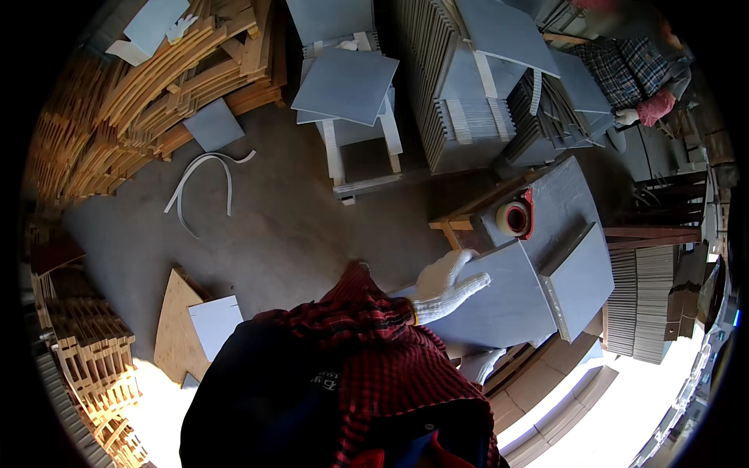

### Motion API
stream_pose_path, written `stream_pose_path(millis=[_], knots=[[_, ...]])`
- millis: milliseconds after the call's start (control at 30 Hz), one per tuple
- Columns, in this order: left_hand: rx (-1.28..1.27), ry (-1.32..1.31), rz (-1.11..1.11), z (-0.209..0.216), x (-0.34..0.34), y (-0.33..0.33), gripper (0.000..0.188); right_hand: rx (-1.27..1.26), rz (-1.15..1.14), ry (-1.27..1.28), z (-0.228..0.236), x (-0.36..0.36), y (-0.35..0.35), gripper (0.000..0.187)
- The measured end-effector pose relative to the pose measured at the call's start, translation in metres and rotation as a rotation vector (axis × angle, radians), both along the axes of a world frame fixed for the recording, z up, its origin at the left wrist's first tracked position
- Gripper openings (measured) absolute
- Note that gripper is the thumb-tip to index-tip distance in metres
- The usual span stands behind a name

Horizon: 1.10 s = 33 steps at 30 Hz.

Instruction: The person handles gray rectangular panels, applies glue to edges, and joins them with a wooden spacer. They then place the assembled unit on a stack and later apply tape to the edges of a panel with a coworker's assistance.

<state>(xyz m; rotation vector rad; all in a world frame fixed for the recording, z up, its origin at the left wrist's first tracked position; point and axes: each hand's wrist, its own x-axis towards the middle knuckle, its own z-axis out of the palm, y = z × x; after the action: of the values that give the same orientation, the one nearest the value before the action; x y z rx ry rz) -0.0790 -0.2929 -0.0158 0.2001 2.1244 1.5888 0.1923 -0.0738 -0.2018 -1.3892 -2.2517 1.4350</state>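
The left hand (449, 290), in a white knitted glove, is resting over the edge of a flat, grey rectangular panel (503, 304), thumb and fingers standing wide apart, seemingly steadying it. The white-gloved right hand (481, 365) is sitting by the opposite edge, probably supporting that side; its fingers are partly hiding, so I cannot tell their state. The panel is lying between both hands, beside a thick grey slab (581, 281). A red-framed tape roll (512, 219) is waiting on the grey worktop (566, 187), apparently kept within reach.
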Motion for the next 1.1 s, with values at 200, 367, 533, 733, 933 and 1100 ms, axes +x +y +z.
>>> stream_pose_path(millis=[200,367,533,733,933,1100], knots=[[-0.071,-0.197,0.457,-0.043,-0.095,-0.093,0.062,-0.383,-0.133,0.092,0.096,-0.19,-0.07,0.079],[0.091,-0.283,0.848,-0.069,-0.17,-0.161,0.051,-0.629,0.064,0.164,0.037,-0.29,-0.102,0.075],[0.012,-0.282,1.055,-0.09,-0.235,-0.222,0.053,-0.814,0.248,-0.004,0.021,-0.403,-0.144,0.086],[0.085,-0.36,1.155,-0.105,-0.301,-0.263,0.06,-0.517,0.649,-0.224,0.01,-0.508,-0.162,0.072],[0.067,-0.358,1.018,-0.134,-0.389,-0.286,0.059,-0.353,0.71,-0.192,-0.023,-0.582,-0.184,0.08],[0.031,-0.432,0.951,-0.193,-0.474,-0.316,0.058,-0.792,0.127,-0.233,-0.038,-0.65,-0.233,0.09]])
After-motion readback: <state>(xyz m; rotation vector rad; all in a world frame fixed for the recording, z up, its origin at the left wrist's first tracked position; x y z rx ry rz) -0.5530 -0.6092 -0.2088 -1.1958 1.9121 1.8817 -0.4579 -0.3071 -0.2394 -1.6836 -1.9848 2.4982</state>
